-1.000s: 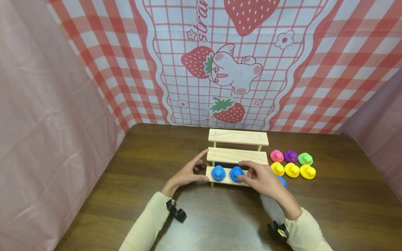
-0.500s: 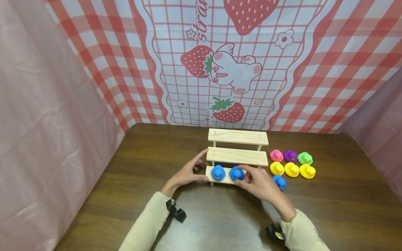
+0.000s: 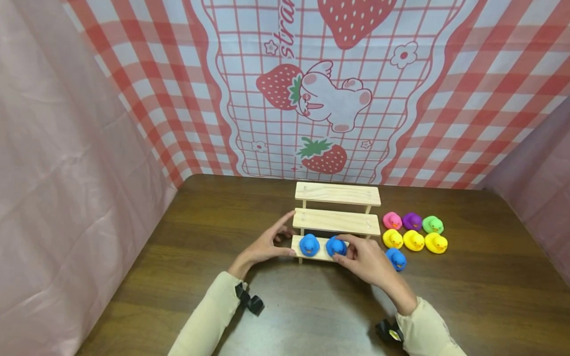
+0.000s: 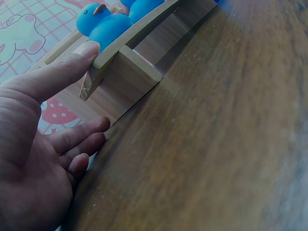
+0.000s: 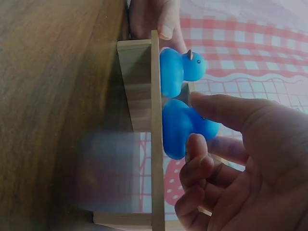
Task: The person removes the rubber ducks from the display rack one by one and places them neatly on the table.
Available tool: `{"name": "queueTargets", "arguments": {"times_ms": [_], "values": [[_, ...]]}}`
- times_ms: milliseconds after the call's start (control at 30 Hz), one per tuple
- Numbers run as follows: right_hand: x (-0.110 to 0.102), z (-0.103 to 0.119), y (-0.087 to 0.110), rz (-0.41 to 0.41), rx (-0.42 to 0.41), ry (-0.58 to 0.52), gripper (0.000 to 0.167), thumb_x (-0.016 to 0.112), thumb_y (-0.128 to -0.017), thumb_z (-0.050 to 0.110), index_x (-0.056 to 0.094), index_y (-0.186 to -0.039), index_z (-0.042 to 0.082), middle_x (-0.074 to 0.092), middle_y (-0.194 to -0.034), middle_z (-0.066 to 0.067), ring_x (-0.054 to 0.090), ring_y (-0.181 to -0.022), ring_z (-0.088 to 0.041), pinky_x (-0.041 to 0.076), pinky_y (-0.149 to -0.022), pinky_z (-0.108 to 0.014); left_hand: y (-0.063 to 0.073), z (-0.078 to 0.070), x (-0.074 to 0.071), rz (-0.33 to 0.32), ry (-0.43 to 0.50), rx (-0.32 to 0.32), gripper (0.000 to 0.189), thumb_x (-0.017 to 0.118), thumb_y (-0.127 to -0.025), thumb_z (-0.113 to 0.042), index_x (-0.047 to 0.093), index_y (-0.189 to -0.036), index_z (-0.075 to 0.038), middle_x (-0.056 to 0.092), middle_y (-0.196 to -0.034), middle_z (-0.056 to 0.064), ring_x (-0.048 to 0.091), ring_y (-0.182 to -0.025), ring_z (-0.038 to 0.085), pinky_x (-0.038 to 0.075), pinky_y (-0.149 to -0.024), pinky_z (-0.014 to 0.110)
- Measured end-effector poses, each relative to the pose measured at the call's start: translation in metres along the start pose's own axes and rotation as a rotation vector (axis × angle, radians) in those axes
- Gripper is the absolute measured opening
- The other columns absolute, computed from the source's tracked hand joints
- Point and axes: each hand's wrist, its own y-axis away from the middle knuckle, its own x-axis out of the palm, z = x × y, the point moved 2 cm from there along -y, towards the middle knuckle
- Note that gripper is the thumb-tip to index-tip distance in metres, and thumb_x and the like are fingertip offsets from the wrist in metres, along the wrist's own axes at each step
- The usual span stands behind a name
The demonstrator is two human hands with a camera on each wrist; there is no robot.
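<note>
A three-tier wooden stand (image 3: 337, 222) stands on the table. Two blue rubber ducks are on its lowest board: the left duck (image 3: 309, 245) sits by itself, and the right duck (image 3: 335, 245) is between the thumb and fingers of my right hand (image 3: 369, 258). In the right wrist view, that pinched duck (image 5: 175, 130) has its base at the board, beside the other duck (image 5: 172, 72). My left hand (image 3: 267, 243) touches the stand's left end, thumb straight at the lowest board and index finger reaching to the middle board. In the left wrist view, its other fingers (image 4: 79, 139) bend loosely near the table.
Right of the stand, a third blue duck (image 3: 396, 259) lies partly behind my right hand. Behind it are several yellow ducks (image 3: 414, 241), then a pink (image 3: 392, 221), a purple (image 3: 412, 221) and a green duck (image 3: 433, 225). A checkered strawberry cloth (image 3: 285, 123) hangs behind the table.
My right hand has shifted slightly left and closer round the right duck on the lowest board, uncovering more of the third blue duck. My left hand has stayed at the stand's end.
</note>
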Motion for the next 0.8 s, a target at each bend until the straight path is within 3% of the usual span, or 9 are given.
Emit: {"name": "queueTargets", "arguments": {"times_ms": [233,633,800], "values": [[-0.008,0.005,0.001,-0.017,-0.041,-0.017,0.033,0.081,-0.083,0.022,0.071,-0.111,0.008,0.058,-0.062,0.01,0.045,-0.055,0.005,0.04,-0.053,-0.019,-0.001,0.001,0.0,0.0,0.01,0.007,0.102,0.08,-0.082,-0.009,0.018,-0.162,-0.024,0.064,-0.126,0.021,0.056,-0.117,0.034,0.041,-0.094,0.038],[-0.027,0.005,0.006,0.026,0.01,-0.101,0.038,0.08,-0.084,0.015,0.069,-0.119,0.004,0.058,-0.066,0.006,0.047,-0.057,0.001,0.043,-0.053,-0.02,-0.001,0.001,0.0,-0.001,0.009,0.0,0.103,0.08,-0.081,-0.011,0.018,-0.162,-0.026,0.064,-0.126,0.021,0.056,-0.117,0.033,0.04,-0.094,0.037],[-0.037,0.002,0.01,0.021,0.022,-0.075,0.041,0.079,-0.084,0.014,0.068,-0.121,0.003,0.057,-0.065,0.006,0.046,-0.056,0.001,0.042,-0.052,-0.02,-0.001,0.001,0.0,0.002,0.009,0.007,0.103,0.08,-0.082,-0.01,0.018,-0.162,-0.026,0.064,-0.126,0.021,0.056,-0.117,0.033,0.04,-0.094,0.038]]}}
